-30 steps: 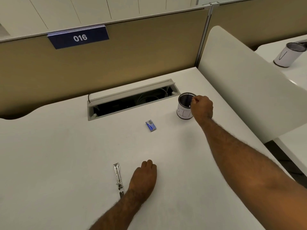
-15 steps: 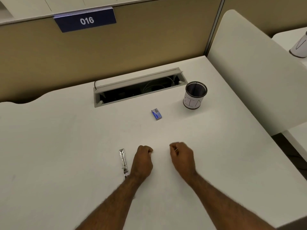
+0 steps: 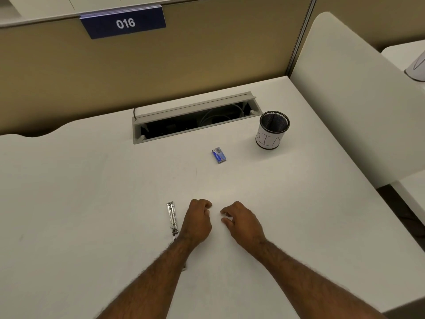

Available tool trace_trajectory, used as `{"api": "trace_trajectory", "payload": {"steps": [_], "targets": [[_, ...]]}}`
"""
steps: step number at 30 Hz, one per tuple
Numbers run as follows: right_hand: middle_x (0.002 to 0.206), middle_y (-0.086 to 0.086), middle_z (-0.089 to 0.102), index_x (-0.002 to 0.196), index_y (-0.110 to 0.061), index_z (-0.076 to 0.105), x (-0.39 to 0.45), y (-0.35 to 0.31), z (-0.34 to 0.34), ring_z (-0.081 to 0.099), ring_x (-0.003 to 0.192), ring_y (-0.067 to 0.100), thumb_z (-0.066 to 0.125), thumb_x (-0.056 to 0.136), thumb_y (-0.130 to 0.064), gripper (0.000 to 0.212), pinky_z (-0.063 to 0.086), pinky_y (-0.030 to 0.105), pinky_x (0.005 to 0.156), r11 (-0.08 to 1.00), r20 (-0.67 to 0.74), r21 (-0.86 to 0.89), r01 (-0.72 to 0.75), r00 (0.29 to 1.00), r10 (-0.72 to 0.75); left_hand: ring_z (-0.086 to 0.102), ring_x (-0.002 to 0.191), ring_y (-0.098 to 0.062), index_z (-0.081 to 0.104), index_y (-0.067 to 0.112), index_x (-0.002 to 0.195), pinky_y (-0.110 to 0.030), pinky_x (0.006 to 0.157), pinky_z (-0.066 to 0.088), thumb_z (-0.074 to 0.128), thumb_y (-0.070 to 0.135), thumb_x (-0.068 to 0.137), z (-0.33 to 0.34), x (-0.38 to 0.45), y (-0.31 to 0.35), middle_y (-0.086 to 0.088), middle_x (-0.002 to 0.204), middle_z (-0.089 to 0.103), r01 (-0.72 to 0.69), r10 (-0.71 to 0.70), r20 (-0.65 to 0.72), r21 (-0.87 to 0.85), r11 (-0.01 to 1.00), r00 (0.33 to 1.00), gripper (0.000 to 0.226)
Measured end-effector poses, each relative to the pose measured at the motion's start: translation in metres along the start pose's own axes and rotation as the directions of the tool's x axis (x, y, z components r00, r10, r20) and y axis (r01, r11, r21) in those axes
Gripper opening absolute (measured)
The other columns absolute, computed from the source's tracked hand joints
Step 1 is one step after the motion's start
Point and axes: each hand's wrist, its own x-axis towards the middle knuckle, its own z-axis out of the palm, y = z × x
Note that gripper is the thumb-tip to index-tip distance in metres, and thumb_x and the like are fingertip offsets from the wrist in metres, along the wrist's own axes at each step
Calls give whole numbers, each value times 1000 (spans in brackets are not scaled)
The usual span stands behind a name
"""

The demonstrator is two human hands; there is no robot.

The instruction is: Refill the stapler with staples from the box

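The white worktop (image 3: 92,203) runs back to a tan partition (image 3: 207,65) that carries a blue plate reading 016 (image 3: 123,23). A white side panel (image 3: 356,100) closes off the right edge. Set into the worktop near the back is a long cable hatch (image 3: 195,118), its lid tilted up and cables visible inside. To its right stands a black mesh cup (image 3: 272,130) wrapped in white paper with handwriting. The person's left hand (image 3: 196,223) rests on the worktop with fingers curled into a loose fist, its grip closed and holding nothing I can see. The right hand (image 3: 242,221) lies just beside it, fingers loosely bent, grip relaxed and empty. The opened metal stapler (image 3: 172,218) lies flat just left of the left wrist, untouched. The small blue staple box (image 3: 219,154) sits well ahead of both hands, between hatch and fists.
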Motion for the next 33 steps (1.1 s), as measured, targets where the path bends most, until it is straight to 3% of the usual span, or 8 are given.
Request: {"api": "trace_trajectory", "payload": {"steps": [16, 21, 29, 33], "targets": [[106, -1, 54, 97, -22, 58, 18, -15, -8, 56, 89, 18, 56, 91, -21, 7, 54, 38, 76, 973, 171, -229, 18, 985, 22, 54, 95, -19, 57, 7, 108, -22, 81, 39, 41, 1, 91, -2, 3, -2, -12, 109, 54, -19, 18, 35, 32, 999, 999, 23], [110, 3, 52, 100, -17, 57, 23, -23, -15, 57, 92, 21, 58, 89, -14, 11, 52, 36, 75, 955, 238, -294, 41, 971, 32, 56, 97, -23, 56, 7, 108, -31, 86, 45, 42, 1, 90, -3, 4, -1, -14, 111, 54, -19, 16, 51, 47, 999, 999, 24], [110, 2, 52, 98, -18, 59, 28, -28, -18, 58, 97, 22, 60, 84, -10, 16, 53, 41, 83, 956, 273, -293, -25, 956, 109, 56, 96, -22, 56, 8, 108, -28, 84, 43, 42, 1, 90, -4, 4, 0, -13, 110, 53, -12, 10, 59, 36, 999, 998, 24], [108, 3, 50, 98, -16, 57, 27, -25, -18, 57, 92, 21, 58, 85, -8, 15, 53, 38, 74, 951, 290, -306, 40, 955, 53, 56, 97, -24, 56, 8, 109, -34, 87, 46, 42, 1, 90, -3, 4, 0, -14, 111, 53, -15, 13, 68, 42, 999, 998, 25]]}}
